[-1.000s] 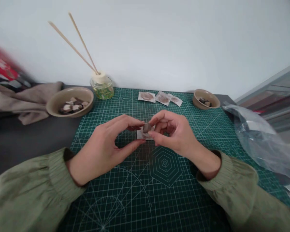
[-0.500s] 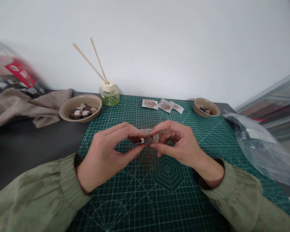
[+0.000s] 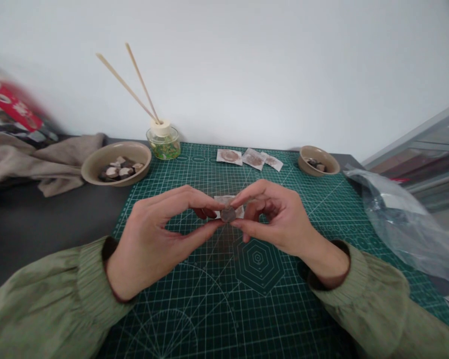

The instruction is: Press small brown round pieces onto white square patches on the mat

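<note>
My left hand (image 3: 172,234) and my right hand (image 3: 275,219) meet at the middle of the green cutting mat (image 3: 213,319). Between their thumbs and index fingertips they pinch a small round grey-brown disc (image 3: 228,214) with its flat face towards me. Its exact kind I cannot make out. Behind the disc, partly covered by the fingers, is a white square with brown marks (image 3: 224,199). Farther back lie several flat white squares (image 3: 229,156) with round brown marks.
At the left stand a beige bowl (image 3: 90,172) of dark and pale chunks, a reed diffuser (image 3: 164,144), a cloth (image 3: 69,162) and a bag with a red label (image 3: 13,104). A smaller bowl (image 3: 331,164) and a clear plastic bag (image 3: 400,229) are at the right.
My view has shifted slightly, so the scene sits a little higher and farther left. The disc is turned a little, and its face shows more clearly; both hands keep their pinch.
</note>
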A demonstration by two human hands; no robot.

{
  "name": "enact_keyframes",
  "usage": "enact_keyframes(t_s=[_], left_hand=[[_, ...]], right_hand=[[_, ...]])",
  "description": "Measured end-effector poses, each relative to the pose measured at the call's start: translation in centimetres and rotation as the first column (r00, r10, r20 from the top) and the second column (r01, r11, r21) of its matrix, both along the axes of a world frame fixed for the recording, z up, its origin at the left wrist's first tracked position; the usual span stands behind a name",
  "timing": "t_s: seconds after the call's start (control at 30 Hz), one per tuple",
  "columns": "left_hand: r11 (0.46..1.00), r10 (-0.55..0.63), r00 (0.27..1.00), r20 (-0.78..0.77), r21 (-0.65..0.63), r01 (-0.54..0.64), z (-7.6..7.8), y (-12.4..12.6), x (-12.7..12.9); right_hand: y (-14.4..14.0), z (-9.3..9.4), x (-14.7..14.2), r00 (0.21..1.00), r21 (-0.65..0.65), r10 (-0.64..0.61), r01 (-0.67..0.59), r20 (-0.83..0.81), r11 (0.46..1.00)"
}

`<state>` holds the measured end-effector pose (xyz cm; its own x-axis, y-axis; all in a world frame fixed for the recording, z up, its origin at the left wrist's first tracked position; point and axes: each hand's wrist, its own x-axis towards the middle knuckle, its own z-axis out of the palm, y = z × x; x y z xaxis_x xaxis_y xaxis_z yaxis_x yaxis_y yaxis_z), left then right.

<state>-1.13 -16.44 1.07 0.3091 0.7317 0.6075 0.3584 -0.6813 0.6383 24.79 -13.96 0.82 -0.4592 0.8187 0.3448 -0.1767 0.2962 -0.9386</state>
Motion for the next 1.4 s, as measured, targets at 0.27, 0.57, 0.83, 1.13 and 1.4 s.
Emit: enact_keyframes(t_s=[0.27, 0.57, 0.83, 1.13, 1.4], left_hand=[[1.000, -0.012, 1.000, 0.017, -0.007, 0.012, -0.02, -0.12, -0.03], [1.000, -0.009, 1.000, 0.027, -0.024, 0.009, 0.16, -0.36, -0.02], [1.000, -0.026, 0.999, 0.030, -0.002, 0.026, 0.11, -0.08, 0.02], [1.000, -0.026, 0.999, 0.019, -0.002, 0.026, 0.05, -0.22, 0.00], [0.999, -0.028, 0.999, 0.036, -0.029, 0.029, 0.18, -0.10, 0.04]], right_hand=[[-0.12, 0.12, 0.10, 1.000, 0.029, -0.010, 0.010, 0.023, 1.000], [-0.12, 0.10, -0.02, 1.000, -0.014, 0.017, -0.017, 0.004, 1.000], [-0.13, 0.09, 0.07, 1.000, -0.021, 0.026, -0.026, 0.009, 0.999], [-0.13, 0.16, -0.06, 1.000, -0.050, 0.017, -0.017, -0.015, 0.999], [-0.14, 0.19, -0.02, 1.000, -0.031, -0.004, 0.004, 0.025, 1.000]])
